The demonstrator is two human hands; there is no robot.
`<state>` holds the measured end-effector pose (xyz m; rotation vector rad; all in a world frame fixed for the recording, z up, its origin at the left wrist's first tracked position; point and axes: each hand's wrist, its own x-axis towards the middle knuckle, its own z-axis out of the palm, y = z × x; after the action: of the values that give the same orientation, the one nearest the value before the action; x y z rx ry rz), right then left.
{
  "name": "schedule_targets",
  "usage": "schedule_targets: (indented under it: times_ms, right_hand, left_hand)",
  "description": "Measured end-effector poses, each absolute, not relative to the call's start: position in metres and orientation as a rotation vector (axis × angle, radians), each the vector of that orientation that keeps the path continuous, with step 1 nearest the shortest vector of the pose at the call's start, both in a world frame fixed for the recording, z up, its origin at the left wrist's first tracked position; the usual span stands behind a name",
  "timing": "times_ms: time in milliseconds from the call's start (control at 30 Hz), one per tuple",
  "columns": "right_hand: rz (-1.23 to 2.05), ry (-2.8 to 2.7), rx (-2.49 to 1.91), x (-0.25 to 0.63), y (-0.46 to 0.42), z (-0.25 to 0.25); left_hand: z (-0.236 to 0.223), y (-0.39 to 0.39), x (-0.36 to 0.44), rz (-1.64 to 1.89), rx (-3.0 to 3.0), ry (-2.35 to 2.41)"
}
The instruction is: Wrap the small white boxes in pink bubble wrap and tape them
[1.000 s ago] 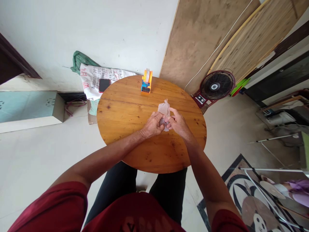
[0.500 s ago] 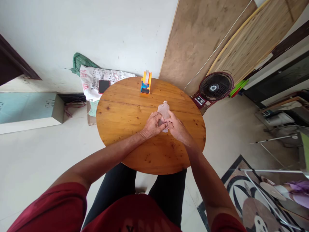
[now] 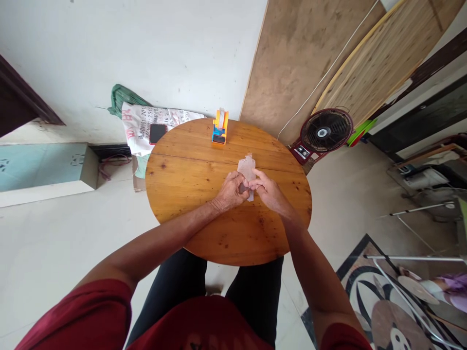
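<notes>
A small pale, pinkish-white paper-like piece [image 3: 247,168] lies on the round wooden table [image 3: 193,182], with a narrow tab at its far end. My left hand [image 3: 232,189] is closed at its left side, thumb and index finger curled together in a pinch. From the right, my right hand [image 3: 268,191] meets it; the fingertips of both hands come together over the near part of the piece. The right index finger reaches along the piece's right edge while the other fingers are bent. The exact contact under the fingertips is hidden.
An orange and blue tape dispenser [image 3: 220,127] stands at the table's far edge. A dark phone [image 3: 158,133] rests on a printed white sack [image 3: 134,121] beyond the left edge. To the right is a fan [image 3: 326,131]; a white-framed rack [image 3: 412,258] stands at lower right.
My right hand has shifted slightly, its thumb drawn back and index finger straighter. More of the pale piece's near end shows. The left hand stays almost in place.
</notes>
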<state>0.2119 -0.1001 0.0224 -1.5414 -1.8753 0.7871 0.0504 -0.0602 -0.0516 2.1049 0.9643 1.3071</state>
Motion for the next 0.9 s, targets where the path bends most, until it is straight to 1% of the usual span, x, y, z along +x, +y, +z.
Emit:
schedule_targets:
  times_ms: [100,233,367,500,667,900]
  right_hand:
    - [0.779,-1.761,-1.457,0.219,-0.098,0.013]
    - [0.574,-1.674,-1.459,0.228,-0.088,-0.002]
    - [0.49,-1.77,-1.436,0.236,-0.069,-0.015]
    - [0.414,-1.934,-1.399,0.241,-0.05,-0.021]
    - [0.443,-2.07,-1.43,0.243,-0.034,-0.023]
    - [0.489,-2.052,-1.396,0.251,-0.025,-0.035]
  left_hand:
    - [-0.054,-0.06,0.05,1.306,2.099,0.963]
    - [-0.056,-0.06,0.05,1.281,2.095,0.981]
    - [-0.051,-0.063,0.048,1.239,2.117,1.032]
    - [-0.033,-0.065,0.045,1.09,2.335,1.096]
    - [-0.013,-0.059,0.044,0.857,2.611,1.041]
    - [-0.018,-0.057,0.043,0.94,2.515,0.871]
